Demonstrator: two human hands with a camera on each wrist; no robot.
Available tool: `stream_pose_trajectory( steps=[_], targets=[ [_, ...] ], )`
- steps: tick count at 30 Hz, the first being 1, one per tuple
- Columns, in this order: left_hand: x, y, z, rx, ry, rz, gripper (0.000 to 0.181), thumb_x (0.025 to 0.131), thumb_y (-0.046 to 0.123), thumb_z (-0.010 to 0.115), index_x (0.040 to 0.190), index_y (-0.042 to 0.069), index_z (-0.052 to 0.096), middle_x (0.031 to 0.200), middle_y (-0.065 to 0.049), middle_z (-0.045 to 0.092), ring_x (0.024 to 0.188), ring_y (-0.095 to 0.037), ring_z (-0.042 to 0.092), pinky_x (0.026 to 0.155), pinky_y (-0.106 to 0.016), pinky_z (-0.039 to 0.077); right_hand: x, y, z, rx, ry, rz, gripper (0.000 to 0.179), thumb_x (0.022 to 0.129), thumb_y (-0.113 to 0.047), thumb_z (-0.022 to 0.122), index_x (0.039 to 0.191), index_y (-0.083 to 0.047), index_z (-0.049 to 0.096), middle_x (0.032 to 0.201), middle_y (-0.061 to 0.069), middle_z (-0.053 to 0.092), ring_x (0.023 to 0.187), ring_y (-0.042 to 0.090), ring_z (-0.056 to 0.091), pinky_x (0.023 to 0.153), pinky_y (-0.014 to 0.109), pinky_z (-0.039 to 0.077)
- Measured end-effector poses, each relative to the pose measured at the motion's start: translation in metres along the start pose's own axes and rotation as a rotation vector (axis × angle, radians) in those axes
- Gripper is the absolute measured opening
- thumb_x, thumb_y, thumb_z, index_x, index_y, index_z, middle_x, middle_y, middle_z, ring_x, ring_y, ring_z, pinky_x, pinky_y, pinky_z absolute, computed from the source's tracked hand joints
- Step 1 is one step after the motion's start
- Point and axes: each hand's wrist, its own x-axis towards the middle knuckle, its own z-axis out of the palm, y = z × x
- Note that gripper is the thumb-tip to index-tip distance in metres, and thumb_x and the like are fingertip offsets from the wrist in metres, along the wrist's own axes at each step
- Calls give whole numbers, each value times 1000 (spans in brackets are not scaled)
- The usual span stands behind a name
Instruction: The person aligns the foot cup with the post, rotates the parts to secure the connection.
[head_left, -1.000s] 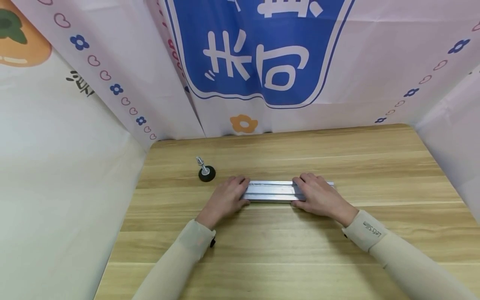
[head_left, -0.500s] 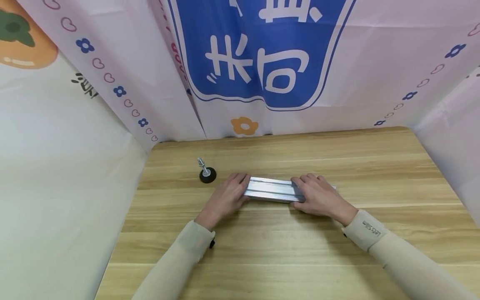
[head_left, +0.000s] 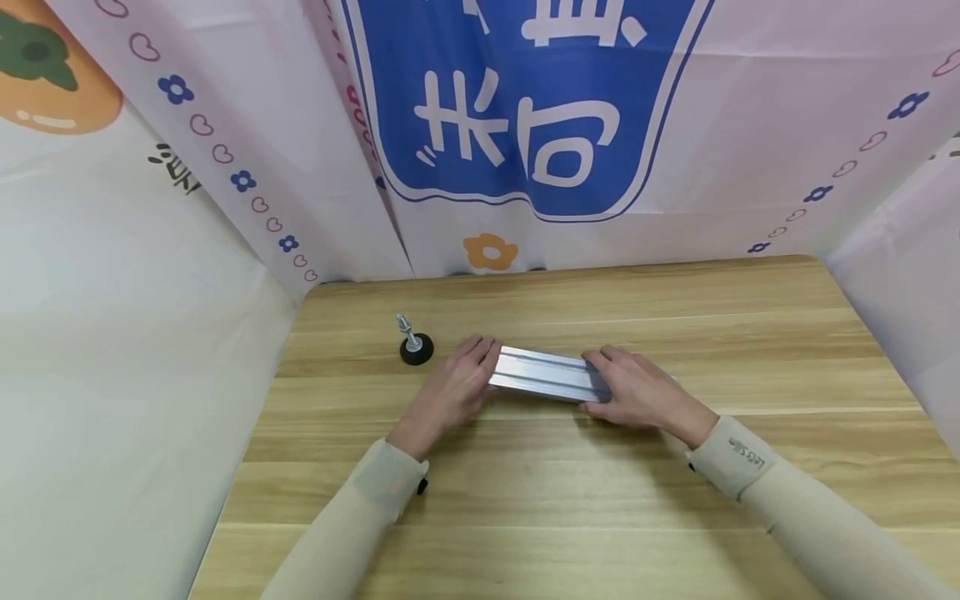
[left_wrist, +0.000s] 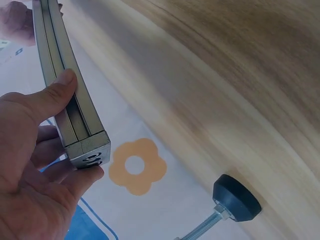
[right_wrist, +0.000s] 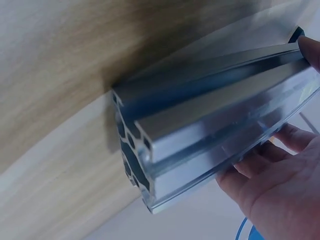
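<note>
**Head view: left hand (head_left: 456, 387) and right hand (head_left: 637, 392) grip one metal bar (head_left: 547, 372)**

The grooved bar slants above the wooden table (head_left: 570, 508), spanning the space between the hands. In the left wrist view, the left thumb presses a grooved side while the fingers curl round the other, close to the bar's end. The right hand's thumb and fingers clasp opposite sides, back from the hollow end. A black-based threaded foot (head_left: 416, 348) stands near the left hand.

Woodgrain tabletop (head_left: 570, 492), black-based bolt (head_left: 416, 347) on it
</note>
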Motion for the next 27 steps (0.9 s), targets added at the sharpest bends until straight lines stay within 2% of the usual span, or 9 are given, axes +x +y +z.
stream_pose_trajectory(
  steps=[5,10,20,24,27],
  targets=[
    [0,0,-5,17,36,14,64,90,15,84,143,-6,55,145,-22,63,137,-38,61,123,-45,45,1,-4,-5,21,-25,12,80,86,-45,82,145,1,55,135,23,67,118,35,68,98,54,59],
    [0,-1,-10,54,81,38,65,87,15,87,141,-4,58,142,-20,66,134,-37,63,120,-45,48,1,-6,-9,45,-52,42,81,88,-52,79,146,0,56,141,23,65,126,38,65,104,57,56],
    [3,2,-26,131,130,75,61,91,16,83,144,-2,59,144,-18,66,136,-36,62,116,-45,52,4,-8,-17,131,-33,73,83,94,-71,62,143,-5,62,139,18,67,118,31,68,98,53,59],
    [3,1,-32,177,139,91,64,90,20,84,145,-1,59,146,-17,65,137,-34,62,117,-45,50,8,-10,-21,139,-35,69,79,96,-70,60,142,-6,63,137,17,69,114,29,69,95,51,59],
    [3,1,-36,202,151,106,62,92,20,83,145,0,58,146,-16,64,137,-33,62,119,-44,48,11,-11,-23,161,-19,49,71,99,-62,61,139,-4,65,132,17,71,113,28,70,96,51,60]
  ],
)
